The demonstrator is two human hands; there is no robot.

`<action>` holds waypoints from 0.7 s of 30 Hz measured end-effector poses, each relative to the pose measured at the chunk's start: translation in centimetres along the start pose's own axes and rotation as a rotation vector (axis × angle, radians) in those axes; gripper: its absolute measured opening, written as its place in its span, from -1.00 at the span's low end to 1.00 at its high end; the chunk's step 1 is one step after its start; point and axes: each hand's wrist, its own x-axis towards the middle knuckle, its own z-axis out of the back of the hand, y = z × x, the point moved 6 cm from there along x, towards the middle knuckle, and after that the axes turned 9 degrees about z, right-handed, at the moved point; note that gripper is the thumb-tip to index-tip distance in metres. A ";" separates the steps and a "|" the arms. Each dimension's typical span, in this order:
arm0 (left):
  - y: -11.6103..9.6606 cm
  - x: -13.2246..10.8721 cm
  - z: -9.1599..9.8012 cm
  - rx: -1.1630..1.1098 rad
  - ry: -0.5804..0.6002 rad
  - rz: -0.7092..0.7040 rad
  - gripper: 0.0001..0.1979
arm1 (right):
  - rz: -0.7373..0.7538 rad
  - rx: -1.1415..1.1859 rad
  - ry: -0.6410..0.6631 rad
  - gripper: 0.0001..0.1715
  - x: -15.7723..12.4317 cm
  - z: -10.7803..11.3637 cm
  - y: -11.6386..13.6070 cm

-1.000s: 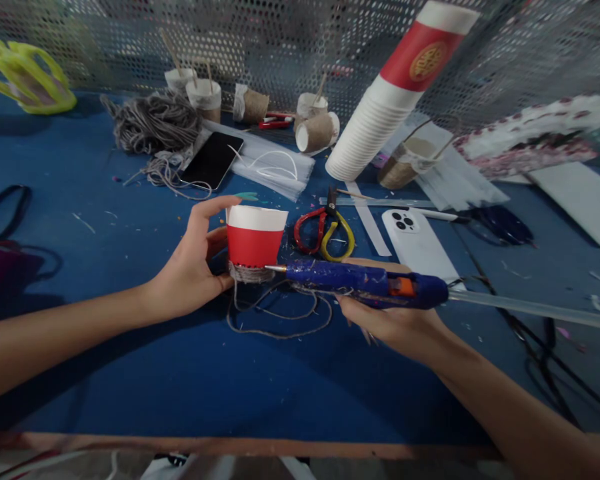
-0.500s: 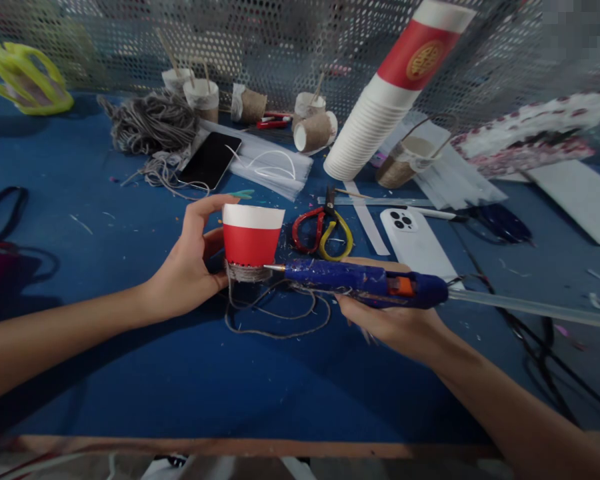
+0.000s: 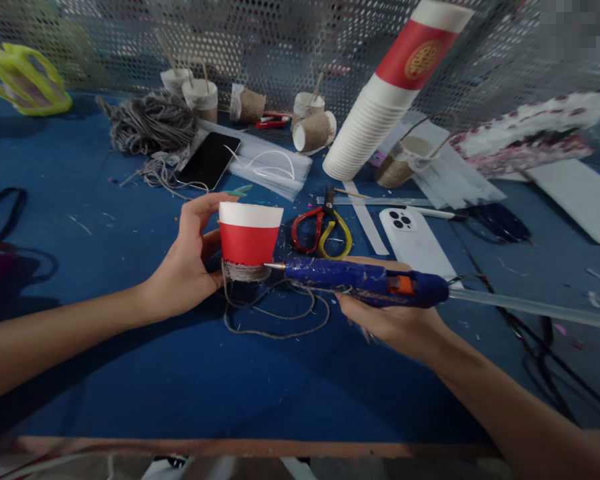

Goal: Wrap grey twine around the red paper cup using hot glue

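My left hand [image 3: 187, 257] grips a red and white paper cup [image 3: 250, 243] from its left side, thumb low and fingers behind. Grey twine [image 3: 247, 272] is wound round the cup's lower end, and its loose length [image 3: 280, 333] loops on the blue table below. In my right hand [image 3: 390, 320] is a blue hot glue gun [image 3: 360, 280], fingers wrapped round it. Its metal tip points left, at the cup's lower right edge just by the twine; whether it touches I cannot tell. A clear glue stick [image 3: 530, 310] sticks out of its back.
Behind the hands lie red and yellow scissors [image 3: 323, 230], a white phone [image 3: 415, 240], a black phone [image 3: 210, 160] and a twine bundle [image 3: 153, 123]. A tall leaning cup stack [image 3: 375, 113] stands at the back, near several twine-wrapped cups [image 3: 313, 133]. Dark cables [image 3: 525, 333] run at right.
The cup and my left hand have shifted slightly left, leaving a little more of the glue gun's tip clear. My right hand has hardly moved.
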 end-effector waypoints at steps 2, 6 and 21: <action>-0.1 0.0 0.0 0.009 0.002 -0.005 -0.21 | 0.005 -0.009 -0.005 -0.80 0.0 0.1 0.0; 0.0 0.0 0.1 0.016 -0.002 0.012 -0.23 | 0.001 -0.022 -0.013 -0.77 0.1 0.2 0.1; 0.1 0.2 0.1 -0.019 0.002 0.004 -0.23 | 0.038 -0.079 -0.044 -0.76 0.2 0.5 0.2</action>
